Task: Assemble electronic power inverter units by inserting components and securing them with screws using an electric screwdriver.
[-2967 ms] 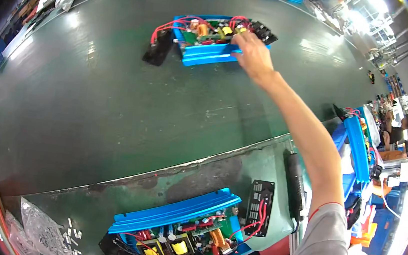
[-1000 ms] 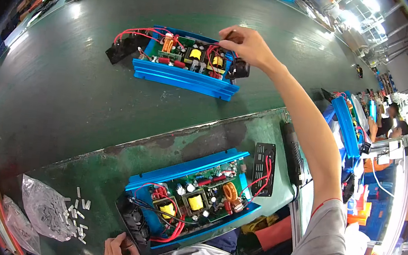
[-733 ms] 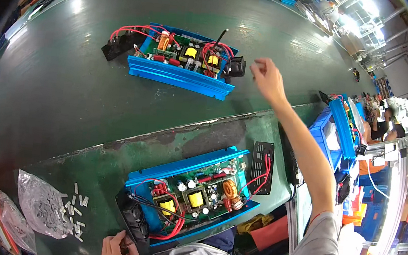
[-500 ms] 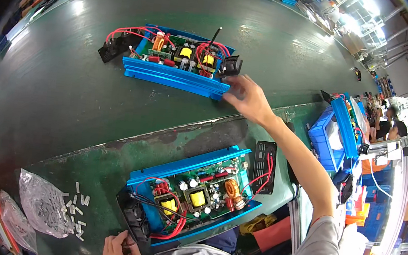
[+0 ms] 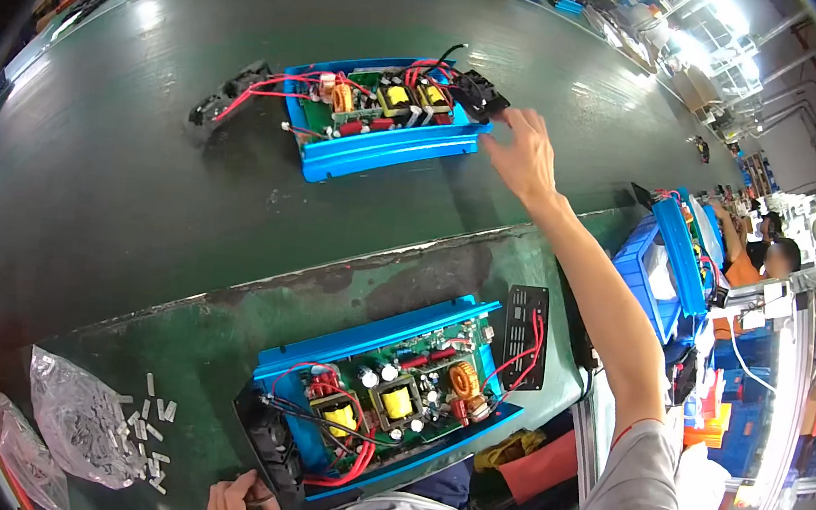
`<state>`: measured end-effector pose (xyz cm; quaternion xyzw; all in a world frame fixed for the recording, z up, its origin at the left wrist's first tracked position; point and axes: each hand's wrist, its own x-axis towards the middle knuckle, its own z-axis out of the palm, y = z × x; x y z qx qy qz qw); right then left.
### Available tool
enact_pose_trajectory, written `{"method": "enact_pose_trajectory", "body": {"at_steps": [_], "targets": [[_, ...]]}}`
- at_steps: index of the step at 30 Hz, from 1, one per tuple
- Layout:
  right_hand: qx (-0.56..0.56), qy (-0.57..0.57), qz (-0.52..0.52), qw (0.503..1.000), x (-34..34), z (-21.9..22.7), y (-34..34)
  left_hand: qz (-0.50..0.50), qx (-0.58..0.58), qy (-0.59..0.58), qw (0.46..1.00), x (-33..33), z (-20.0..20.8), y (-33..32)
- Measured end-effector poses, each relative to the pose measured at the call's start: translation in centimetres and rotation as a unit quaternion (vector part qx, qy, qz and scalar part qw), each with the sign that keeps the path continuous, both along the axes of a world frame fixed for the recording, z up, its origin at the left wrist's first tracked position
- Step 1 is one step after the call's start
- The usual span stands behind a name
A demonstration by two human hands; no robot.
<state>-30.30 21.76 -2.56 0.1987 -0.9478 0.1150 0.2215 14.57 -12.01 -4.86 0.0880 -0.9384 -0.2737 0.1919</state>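
Note:
My right hand [image 5: 525, 158] reaches out to the far circuit-board unit in a blue metal housing [image 5: 394, 153]. Its thumb and fingers take the housing's right end, beside a black end piece [image 5: 479, 94]. Red wires link the unit's left end to another black end panel [image 5: 230, 94]. Close to me lies a second open blue-housed unit [image 5: 390, 329], with yellow-wrapped transformers and a copper coil. By its lower-left corner and black fan panel [image 5: 270, 446], my left hand [image 5: 243, 506] is curled closed around something dark that I cannot make out.
Clear plastic bags [image 5: 73, 413] and loose small pale pieces [image 5: 147, 427] lie on the left of the green bench. A vented black panel [image 5: 524, 339] is wired to the near unit. On the right, another blue-housed unit [image 5: 680, 256] rests on a blue bin [image 5: 638, 271]. People work beyond.
The far unit has turned counterclockwise, its right end swinging away from me along with my right hand. My left hand and the near unit stay almost in place.

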Motion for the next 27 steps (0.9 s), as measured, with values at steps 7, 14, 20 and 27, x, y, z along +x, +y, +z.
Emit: {"method": "enact_pose_trajectory", "body": {"at_steps": [7, 14, 20, 27], "targets": [[-0.028, 0.096, 0.177, 0.979, 3.8, 0.7, -7.7, 0.008, -0.027, -0.001, 1.0, 0.3, 0.5, -0.7], [-0.206, -0.057, -0.054, 0.975, -6.5, 2.1, -13.3, -0.005, -0.031, 0.014, 0.999, 0.1, 0.2, -0.3], [-0.22, 0.069, 0.102, 0.968, -5.9, -0.2, -13.0, 0.017, -0.031, 0.015, 0.999, 0.9, -0.4, 0.1], [-0.304, 0.077, 0.048, 0.948, 0.8, 1.7, -14.3, 0.017, -0.016, 0.02, 1.0, 0.6, 0.3, -0.2]]}}
